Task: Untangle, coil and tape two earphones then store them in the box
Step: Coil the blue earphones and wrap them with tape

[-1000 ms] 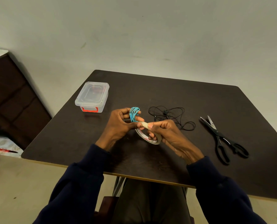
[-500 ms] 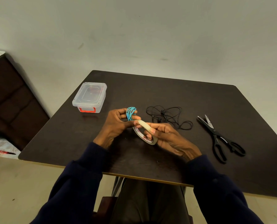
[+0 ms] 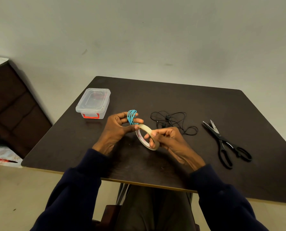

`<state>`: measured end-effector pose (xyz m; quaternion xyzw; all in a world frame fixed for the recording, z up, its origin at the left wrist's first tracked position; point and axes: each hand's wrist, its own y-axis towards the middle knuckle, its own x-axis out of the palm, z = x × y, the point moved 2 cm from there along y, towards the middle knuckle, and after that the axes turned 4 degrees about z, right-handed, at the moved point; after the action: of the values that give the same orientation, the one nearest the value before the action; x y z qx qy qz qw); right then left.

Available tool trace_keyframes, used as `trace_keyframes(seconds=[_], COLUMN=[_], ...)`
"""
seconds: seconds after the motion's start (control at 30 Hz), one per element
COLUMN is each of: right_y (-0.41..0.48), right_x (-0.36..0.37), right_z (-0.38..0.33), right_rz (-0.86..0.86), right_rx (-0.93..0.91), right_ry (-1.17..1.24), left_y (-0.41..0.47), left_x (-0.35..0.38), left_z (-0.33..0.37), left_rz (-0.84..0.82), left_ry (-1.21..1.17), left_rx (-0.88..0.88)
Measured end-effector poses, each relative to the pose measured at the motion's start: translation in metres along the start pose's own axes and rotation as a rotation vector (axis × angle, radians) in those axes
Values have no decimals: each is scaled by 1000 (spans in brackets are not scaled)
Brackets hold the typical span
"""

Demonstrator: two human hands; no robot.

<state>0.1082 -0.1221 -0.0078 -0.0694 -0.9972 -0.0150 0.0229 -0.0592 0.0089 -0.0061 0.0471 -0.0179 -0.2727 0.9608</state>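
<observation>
I log: left hand (image 3: 117, 126) grips coiled blue earphone (image 3: 131, 116), right hand (image 3: 169, 139) pinches tape roll (image 3: 146, 127); black earphone (image 3: 163, 125) tangled, box (image 3: 93, 102) closed.

— Are you making out the red print (image 3: 140, 137) inside the tape roll (image 3: 147, 128)?
— No, it's showing too small. The left hand (image 3: 118, 129) is hiding the lower half of the blue earphone coil (image 3: 131, 116).
— And the table (image 3: 172, 97) is running off the right edge.
</observation>
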Motion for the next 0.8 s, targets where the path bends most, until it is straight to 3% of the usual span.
trace_keyframes(seconds=[0.17,0.63,0.8], right_y=[7,9,9], right_x=[3,0,9], right_z=[-2,5,6], right_rz=[96,-53,143], right_rx=[28,127,105], right_ry=[-27,85,43], left_y=[-7,-5,-7], left_x=[9,8,6], left_z=[7,7,6], left_rz=[-37,-31,-11], left_ry=[99,155,155], left_rx=[116,137,135])
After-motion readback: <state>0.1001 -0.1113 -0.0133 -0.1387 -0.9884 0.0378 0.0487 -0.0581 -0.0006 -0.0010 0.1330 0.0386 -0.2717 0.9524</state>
